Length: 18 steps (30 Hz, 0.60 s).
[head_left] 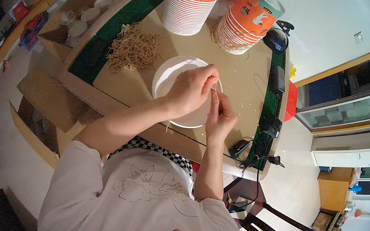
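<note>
Above a round white tub my two hands meet, fingertips close together. My left hand is closed in a pinch, with a thin pale string at its fingertips. Just below and to the right, my right hand pinches the same string between thumb and fingers. Whether anything small is threaded on it is too fine to see. A loose end of string hangs over the tub's near rim, below my left wrist. Left of the tub lies a tangled heap of tan strings.
Two stacks of orange-printed paper cups stand at the back, one upright and one tilted with strings around it. Small white bits dot the tabletop. Black adapters and cables lie at the right edge. Open cardboard boxes sit at left.
</note>
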Motion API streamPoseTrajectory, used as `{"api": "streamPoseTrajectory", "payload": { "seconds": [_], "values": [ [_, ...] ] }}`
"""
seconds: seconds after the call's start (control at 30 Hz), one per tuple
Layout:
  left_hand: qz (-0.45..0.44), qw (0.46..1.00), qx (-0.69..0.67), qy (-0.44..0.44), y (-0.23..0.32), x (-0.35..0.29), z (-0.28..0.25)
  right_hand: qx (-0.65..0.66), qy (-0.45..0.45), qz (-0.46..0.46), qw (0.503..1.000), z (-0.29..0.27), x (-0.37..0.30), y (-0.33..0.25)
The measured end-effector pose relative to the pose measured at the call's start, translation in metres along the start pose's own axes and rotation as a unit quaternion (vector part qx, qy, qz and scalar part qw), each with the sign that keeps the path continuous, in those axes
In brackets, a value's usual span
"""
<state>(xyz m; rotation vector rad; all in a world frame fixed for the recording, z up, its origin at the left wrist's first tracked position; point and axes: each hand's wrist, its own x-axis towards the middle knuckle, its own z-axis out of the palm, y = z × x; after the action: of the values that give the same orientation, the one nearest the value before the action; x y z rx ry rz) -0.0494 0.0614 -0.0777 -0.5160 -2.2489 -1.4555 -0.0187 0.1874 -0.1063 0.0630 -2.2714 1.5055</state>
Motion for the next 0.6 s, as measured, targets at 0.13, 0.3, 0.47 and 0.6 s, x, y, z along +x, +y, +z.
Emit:
{"api": "streamPoseTrajectory", "payload": {
  "seconds": [0.13,0.3,0.47,0.6],
  "values": [
    [0.015,1.0,-0.006,-0.019,-0.003,0.0,-0.001,0.084,-0.057,0.051,0.994,-0.007,0.003,0.002],
    [0.012,0.998,-0.045,-0.038,0.006,0.0,-0.002,0.098,-0.07,0.008,0.993,-0.019,0.02,-0.003],
    [-0.031,0.993,0.016,-0.109,0.02,0.002,-0.025,0.174,-0.094,0.005,0.98,-0.033,0.032,-0.004],
    [-0.023,0.99,-0.027,-0.133,0.038,0.002,-0.038,0.101,-0.164,-0.116,0.974,-0.045,0.029,-0.014]
  ]
}}
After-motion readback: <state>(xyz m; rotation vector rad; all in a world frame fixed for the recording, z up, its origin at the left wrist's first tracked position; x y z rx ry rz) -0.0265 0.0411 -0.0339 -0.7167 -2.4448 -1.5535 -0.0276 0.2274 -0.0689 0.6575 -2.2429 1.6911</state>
